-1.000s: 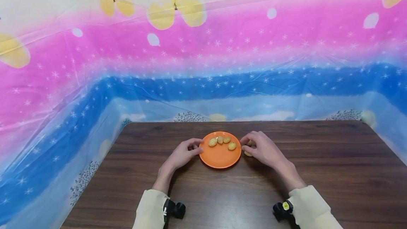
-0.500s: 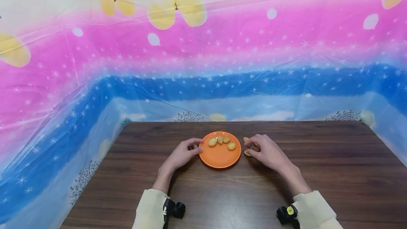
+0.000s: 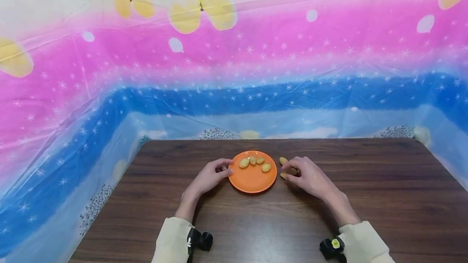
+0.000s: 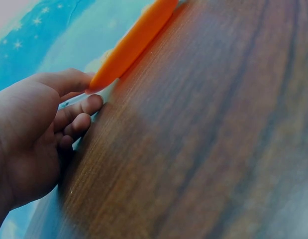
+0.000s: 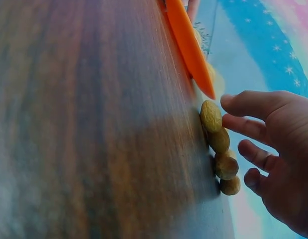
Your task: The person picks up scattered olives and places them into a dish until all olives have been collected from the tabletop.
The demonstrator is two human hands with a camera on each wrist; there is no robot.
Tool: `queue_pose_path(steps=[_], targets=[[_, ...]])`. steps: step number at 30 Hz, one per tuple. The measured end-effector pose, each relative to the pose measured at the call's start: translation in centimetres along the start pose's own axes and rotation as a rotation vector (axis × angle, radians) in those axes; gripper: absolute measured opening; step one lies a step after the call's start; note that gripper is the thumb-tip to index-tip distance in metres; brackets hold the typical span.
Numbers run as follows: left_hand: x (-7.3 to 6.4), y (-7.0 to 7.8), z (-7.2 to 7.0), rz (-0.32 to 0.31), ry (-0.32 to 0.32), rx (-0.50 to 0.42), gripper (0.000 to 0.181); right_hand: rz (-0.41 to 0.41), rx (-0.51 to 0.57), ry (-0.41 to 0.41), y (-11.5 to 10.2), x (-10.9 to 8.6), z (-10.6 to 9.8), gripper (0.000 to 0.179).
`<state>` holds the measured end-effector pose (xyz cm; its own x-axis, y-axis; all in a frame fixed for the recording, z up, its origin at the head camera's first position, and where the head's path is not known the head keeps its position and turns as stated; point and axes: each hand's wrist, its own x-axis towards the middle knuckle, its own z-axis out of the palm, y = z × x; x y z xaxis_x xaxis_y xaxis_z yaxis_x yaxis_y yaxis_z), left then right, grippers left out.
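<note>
An orange plate (image 3: 252,184) sits on the table with several small yellow-brown oval fruits (image 3: 266,167) on it. My left hand (image 3: 207,177) touches the plate's left rim with thumb and index finger, and its other fingers curl loosely in the left wrist view. Just right of the plate, my right hand (image 3: 310,177) is over more of these oval fruits (image 3: 283,160), partly covering them in the head view. From the right wrist, the fruits (image 5: 211,117) form a row beside the spread fingers, and the thumb tip is close to the nearest one.
A dark wood table (image 3: 234,230) extends around both hands. Behind it hangs a pink and blue patterned cloth (image 3: 234,60). Small black cameras are strapped at the left cuff (image 3: 173,234) and the right cuff (image 3: 365,238).
My right hand has drawn back slightly to the right, away from the plate, uncovering more of the fruits beside it. The left hand and plate stay put.
</note>
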<state>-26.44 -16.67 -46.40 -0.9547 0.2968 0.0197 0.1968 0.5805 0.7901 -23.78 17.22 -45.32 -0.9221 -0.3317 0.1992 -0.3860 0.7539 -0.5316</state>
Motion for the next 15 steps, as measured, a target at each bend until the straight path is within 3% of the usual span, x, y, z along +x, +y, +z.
queue_pose_path(steps=[15], targets=[[-0.07,0.14,0.07,-0.001,0.005,0.002,0.035,-0.037,-0.021,-0.054,0.57,0.01,-0.05,0.019]])
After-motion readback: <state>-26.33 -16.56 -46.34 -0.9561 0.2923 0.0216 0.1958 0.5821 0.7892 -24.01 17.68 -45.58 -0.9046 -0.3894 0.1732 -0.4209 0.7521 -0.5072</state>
